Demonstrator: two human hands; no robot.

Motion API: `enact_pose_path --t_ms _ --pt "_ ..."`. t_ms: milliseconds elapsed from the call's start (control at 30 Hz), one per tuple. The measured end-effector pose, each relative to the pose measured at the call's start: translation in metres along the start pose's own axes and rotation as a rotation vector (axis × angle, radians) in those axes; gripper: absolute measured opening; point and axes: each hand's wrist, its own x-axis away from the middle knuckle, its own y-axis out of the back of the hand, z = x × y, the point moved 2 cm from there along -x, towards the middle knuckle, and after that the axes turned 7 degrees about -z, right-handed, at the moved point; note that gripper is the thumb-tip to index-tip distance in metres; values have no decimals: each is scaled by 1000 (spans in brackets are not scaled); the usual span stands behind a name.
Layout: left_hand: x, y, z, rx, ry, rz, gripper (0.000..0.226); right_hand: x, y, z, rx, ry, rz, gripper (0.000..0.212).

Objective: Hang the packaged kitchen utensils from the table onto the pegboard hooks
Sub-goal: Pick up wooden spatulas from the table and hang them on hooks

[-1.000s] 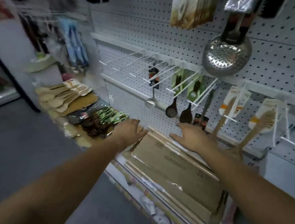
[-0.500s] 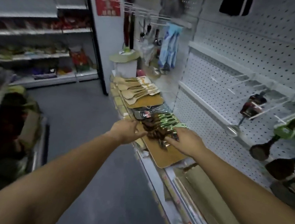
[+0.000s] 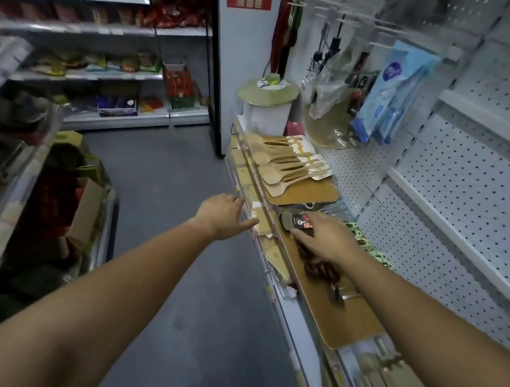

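On the shelf table (image 3: 356,329) lie dark packaged utensils (image 3: 322,270) with green cards (image 3: 365,244), and a black utensil with a red label (image 3: 295,222). My right hand (image 3: 325,240) lies over the dark utensils, fingers reaching onto them near the red-labelled one; whether it grips is hidden. My left hand (image 3: 223,216) hovers at the shelf's front edge, fingers relaxed, holding nothing. Further back lies a pile of packaged wooden spoons (image 3: 283,165) on a brown board. The white pegboard (image 3: 461,191) rises on the right.
Blue packets (image 3: 390,91) and clear bags hang from hooks (image 3: 347,14) above the far end. A white bin with a round lid (image 3: 267,102) stands at the shelf's end. Goods shelves (image 3: 105,68) line the aisle's far side, a low display (image 3: 33,206) its left.
The view has swung left, away from the hung ladles toward the aisle. Both hands moved along the shelf; my right hand now lies on the dark utensils.
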Motion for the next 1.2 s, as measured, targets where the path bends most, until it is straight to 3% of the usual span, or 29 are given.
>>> enact_pose_path --t_ms 633,967,1200 --pt "-296 13 117 -49 23 -19 81 -348 -19 -15 -47 16 -10 75" --pt "-474 -15 192 -24 -187 -20 84 -490 -31 -22 -47 -207 -52 78" --pt "-582 -50 181 -11 -363 57 84 -541 -62 -52 -71 -398 -21 75"
